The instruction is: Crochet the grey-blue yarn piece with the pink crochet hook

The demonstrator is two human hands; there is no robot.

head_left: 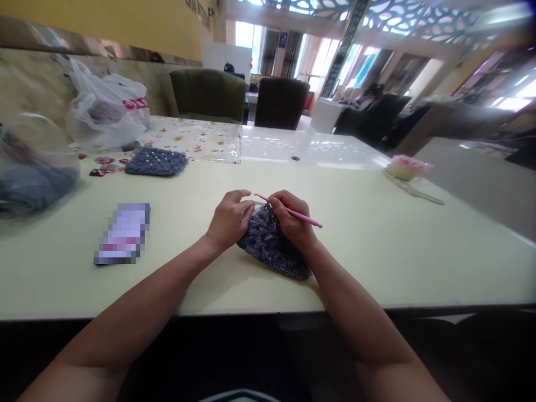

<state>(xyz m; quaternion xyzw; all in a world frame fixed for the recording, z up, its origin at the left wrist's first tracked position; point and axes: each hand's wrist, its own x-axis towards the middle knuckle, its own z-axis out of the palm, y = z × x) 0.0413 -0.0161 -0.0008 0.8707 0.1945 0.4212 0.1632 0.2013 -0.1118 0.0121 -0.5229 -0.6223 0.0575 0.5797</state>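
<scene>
A dark blue-grey crocheted piece [272, 245] with a bumpy, ribbon-like texture rests on the table between my two hands. My right hand [293, 220] is closed round a pink crochet hook [307, 217], its tip pointing left above the piece's upper edge. Opposite it, my left hand [232, 218] pinches the upper left edge of the piece, with thumb and fingers close together and the index finger reaching toward the hook tip. A thin strand seems to run between the hands, too fine to follow.
Left on the pale table [360, 262] lie a pixelated phone-like object [123, 231], a flat grey crocheted piece [156, 161] and red wrappers [104, 161]. Plastic bags [104, 106] stand behind. Far right sits a pink-and-cream item [405, 166] with a cord. Chairs [209, 95] line the far side.
</scene>
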